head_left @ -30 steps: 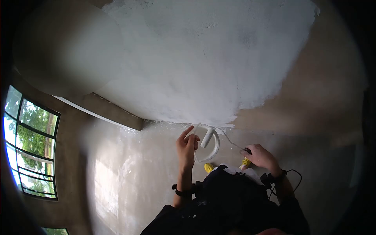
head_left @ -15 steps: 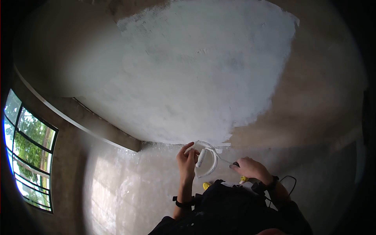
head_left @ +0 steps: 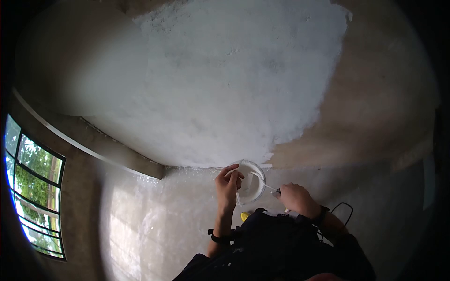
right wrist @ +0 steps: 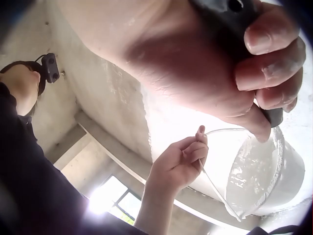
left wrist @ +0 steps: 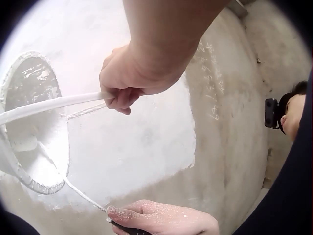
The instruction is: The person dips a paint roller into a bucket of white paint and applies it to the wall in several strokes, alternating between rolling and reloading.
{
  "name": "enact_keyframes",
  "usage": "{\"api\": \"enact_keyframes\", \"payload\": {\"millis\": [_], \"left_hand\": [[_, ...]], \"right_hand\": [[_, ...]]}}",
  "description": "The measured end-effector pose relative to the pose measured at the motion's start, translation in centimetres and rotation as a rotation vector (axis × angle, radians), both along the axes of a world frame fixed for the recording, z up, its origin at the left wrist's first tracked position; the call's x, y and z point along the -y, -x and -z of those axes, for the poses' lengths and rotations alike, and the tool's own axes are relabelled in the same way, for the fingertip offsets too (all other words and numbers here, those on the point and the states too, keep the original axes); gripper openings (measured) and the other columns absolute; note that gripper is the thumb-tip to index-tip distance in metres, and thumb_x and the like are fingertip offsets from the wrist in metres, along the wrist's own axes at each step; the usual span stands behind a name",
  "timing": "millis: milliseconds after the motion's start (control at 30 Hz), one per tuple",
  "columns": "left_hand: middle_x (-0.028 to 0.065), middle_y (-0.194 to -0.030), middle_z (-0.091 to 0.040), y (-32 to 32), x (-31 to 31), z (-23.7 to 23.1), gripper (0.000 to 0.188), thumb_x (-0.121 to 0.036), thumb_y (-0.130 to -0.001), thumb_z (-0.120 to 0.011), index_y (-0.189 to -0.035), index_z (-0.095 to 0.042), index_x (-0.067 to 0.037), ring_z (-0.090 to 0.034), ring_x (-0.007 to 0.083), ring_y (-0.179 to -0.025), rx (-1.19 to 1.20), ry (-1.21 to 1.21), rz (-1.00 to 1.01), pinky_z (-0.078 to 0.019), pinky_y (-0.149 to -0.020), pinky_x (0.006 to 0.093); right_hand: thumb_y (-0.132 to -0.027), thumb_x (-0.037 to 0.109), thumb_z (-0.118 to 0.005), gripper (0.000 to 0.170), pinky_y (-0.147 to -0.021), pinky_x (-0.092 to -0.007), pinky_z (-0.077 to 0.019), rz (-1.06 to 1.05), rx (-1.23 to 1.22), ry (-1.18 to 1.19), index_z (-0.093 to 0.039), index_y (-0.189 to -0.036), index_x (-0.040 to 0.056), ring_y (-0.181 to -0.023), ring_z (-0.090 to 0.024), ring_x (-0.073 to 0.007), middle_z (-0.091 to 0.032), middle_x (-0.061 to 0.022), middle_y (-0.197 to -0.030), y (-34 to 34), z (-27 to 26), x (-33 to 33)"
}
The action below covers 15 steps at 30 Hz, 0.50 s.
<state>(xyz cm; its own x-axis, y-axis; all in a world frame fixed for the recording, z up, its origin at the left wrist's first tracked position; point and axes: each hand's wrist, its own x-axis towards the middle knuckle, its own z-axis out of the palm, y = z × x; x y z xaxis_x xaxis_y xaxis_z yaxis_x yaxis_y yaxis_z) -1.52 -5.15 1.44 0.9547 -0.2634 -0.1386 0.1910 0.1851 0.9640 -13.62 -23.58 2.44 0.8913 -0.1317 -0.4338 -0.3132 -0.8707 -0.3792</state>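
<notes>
My left hand (head_left: 228, 187) grips the thin white bail handle (left wrist: 58, 103) of a paint bucket (right wrist: 294, 169). The bucket hangs tilted from it, its rim (head_left: 264, 177) crusted with white paint. In the right wrist view, wet white paint (right wrist: 252, 171) coats the inside. To the right, my right hand (head_left: 297, 199) holds a paint roller by its black grip (right wrist: 222, 22), fingers curled round it. From that grip a paint-smeared rod (left wrist: 83, 195) runs into the bucket mouth. The roller head (left wrist: 24, 141) sits down inside, partly hidden. White specks dot the right hand.
Ahead is a wall with a large white painted area (head_left: 225, 84) and bare brown plaster (head_left: 370, 112) to its right. A low ledge (head_left: 140, 161) juts out at left. White spatter marks the concrete floor (head_left: 154, 206). A window (head_left: 35, 187) stands far left.
The roller head has gone from the bucket's mouth down inside it. My right hand has come left, nearer the bucket. The left hand keeps its grip on the bail, and the head view has shifted.
</notes>
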Motion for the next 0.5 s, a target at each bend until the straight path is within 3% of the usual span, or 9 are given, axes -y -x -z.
{"api": "enact_keyframes", "payload": {"millis": [167, 233, 300, 500], "left_hand": [[0.0092, -0.074, -0.062, -0.3, 0.1, 0.4, 0.025, 0.000, -0.090, -0.049, -0.113, -0.054, 0.009, -0.038, 0.0026, -0.049, -0.019, 0.026, -0.012, -0.0266, -0.043, 0.0199], [0.0102, -0.075, -0.063, -0.5, 0.4, 0.1, 0.028, 0.001, -0.089, -0.049, -0.116, -0.051, 0.009, -0.038, 0.0026, -0.049, -0.017, 0.071, -0.013, -0.0267, -0.043, 0.0201], [0.0110, -0.077, -0.062, -0.2, 0.6, -0.6, 0.033, -0.002, -0.089, -0.051, -0.120, -0.049, 0.009, -0.040, 0.0040, -0.051, 0.021, 0.071, -0.005, -0.0285, -0.046, 0.0200], [0.0110, -0.076, -0.062, -0.7, 1.1, -1.1, 0.033, -0.001, -0.089, -0.050, -0.120, -0.049, 0.009, -0.039, 0.0036, -0.050, -0.008, 0.074, 0.005, -0.0283, -0.046, 0.0197]], "right_hand": [[-0.091, 0.037, -0.055, 0.040, -0.076, -0.0450, -0.0520, -0.002, -0.002, -0.001, -0.064, -0.087, -0.0011, -0.084, -0.064, -0.0387, -0.065, -0.0232, -0.085, 1.0, -1.6, 0.4], [-0.091, 0.037, -0.054, 0.038, -0.074, -0.0458, -0.0515, 0.052, 0.051, -0.105, -0.062, -0.087, -0.0005, -0.082, -0.064, -0.0395, -0.064, -0.0233, -0.084, 1.7, -1.1, 1.5], [-0.092, 0.037, -0.054, 0.037, -0.071, -0.0464, -0.0507, 0.047, 0.126, 0.030, -0.059, -0.087, 0.0004, -0.079, -0.063, -0.0401, -0.063, -0.0230, -0.080, 2.3, -1.8, 1.8], [-0.090, 0.038, -0.057, 0.036, -0.064, -0.0462, -0.0498, 0.075, 0.210, 0.104, -0.056, -0.086, 0.0024, -0.071, -0.061, -0.0405, -0.062, -0.0211, -0.073, 3.6, -0.6, 3.2]]}}
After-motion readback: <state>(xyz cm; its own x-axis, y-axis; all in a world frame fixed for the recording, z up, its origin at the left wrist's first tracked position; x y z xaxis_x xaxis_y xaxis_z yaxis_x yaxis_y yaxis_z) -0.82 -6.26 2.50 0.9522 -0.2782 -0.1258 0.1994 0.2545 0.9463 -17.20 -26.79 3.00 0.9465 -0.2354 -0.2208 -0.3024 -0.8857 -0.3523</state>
